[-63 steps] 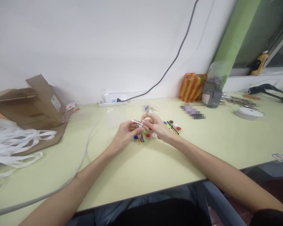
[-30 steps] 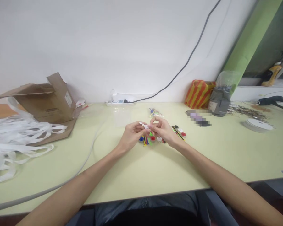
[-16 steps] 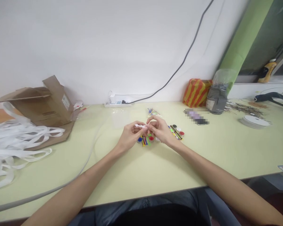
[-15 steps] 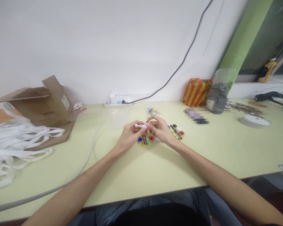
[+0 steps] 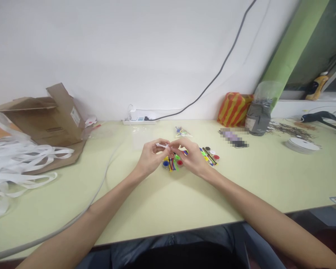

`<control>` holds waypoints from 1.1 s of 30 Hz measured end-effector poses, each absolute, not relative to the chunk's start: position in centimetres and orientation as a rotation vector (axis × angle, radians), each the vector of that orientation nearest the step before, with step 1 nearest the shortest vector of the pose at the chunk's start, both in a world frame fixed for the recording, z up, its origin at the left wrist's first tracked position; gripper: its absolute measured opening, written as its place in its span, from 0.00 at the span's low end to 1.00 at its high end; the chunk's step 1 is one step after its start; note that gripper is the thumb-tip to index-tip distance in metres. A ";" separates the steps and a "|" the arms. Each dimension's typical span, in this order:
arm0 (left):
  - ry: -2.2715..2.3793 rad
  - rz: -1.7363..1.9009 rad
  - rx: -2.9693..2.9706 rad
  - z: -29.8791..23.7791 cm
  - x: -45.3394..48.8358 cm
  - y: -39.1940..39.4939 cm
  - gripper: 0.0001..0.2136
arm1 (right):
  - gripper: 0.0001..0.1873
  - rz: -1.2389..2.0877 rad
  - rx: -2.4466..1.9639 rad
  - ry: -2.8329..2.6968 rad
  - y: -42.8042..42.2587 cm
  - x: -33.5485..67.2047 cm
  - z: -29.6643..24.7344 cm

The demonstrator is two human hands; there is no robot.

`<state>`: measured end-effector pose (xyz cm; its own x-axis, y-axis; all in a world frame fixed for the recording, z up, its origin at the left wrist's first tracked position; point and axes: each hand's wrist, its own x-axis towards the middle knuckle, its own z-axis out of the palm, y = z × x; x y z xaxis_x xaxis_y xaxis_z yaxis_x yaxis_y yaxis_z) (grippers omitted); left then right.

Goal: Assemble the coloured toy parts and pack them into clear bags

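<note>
My left hand (image 5: 150,158) and my right hand (image 5: 190,156) meet over the middle of the pale green table (image 5: 168,201). Between their pinched fingertips is a small white piece (image 5: 162,145), thin and pointed; both hands grip it. Just beneath the hands lies a cluster of small coloured discs and sticks (image 5: 173,163), in blue, red, green and yellow. More discs and dark sticks (image 5: 210,155) lie right of my right hand.
An open cardboard box (image 5: 49,119) and a heap of white straps (image 5: 14,164) fill the left side. A power strip (image 5: 138,118) sits by the wall. An orange striped bag (image 5: 233,108), a grey bag (image 5: 257,116) and a white tape roll (image 5: 302,145) stand at right. A grey cable (image 5: 95,194) crosses the table.
My hands stay together on the white piece, with the fingers shifting a little around it. The view has drifted slightly; nothing on the table has moved.
</note>
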<state>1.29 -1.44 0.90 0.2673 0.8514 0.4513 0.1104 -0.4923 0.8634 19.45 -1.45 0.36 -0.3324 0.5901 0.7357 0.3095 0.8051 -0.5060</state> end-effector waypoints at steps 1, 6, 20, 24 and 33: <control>0.870 1.293 1.812 0.8 1.3 -1.4 0.12 | 0.06 0.312 -0.674 -1.943 -1.5 19.4 0.3; 0.842 1.252 1.832 0.6 1.4 -1.3 0.14 | 0.02 0.201 -0.720 -1.927 -0.7 19.5 0.5; 1.264 0.614 2.667 -0.5 -2.3 1.5 0.06 | 0.07 0.149 -1.342 -2.236 9.6 19.5 -0.9; 1.298 0.583 2.665 -0.8 -2.4 1.7 0.08 | 0.06 0.165 -1.115 -2.353 6.8 19.4 -0.2; 1.378 0.585 2.692 -0.7 -2.2 1.6 0.11 | 0.05 0.404 -0.770 -2.675 3.7 18.9 1.6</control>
<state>-2.15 1.59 -0.72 0.5280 0.7930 0.3041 0.7695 -0.5981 0.2237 18.91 3.73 1.58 -0.8005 0.5533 0.2303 0.4607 0.8139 -0.3540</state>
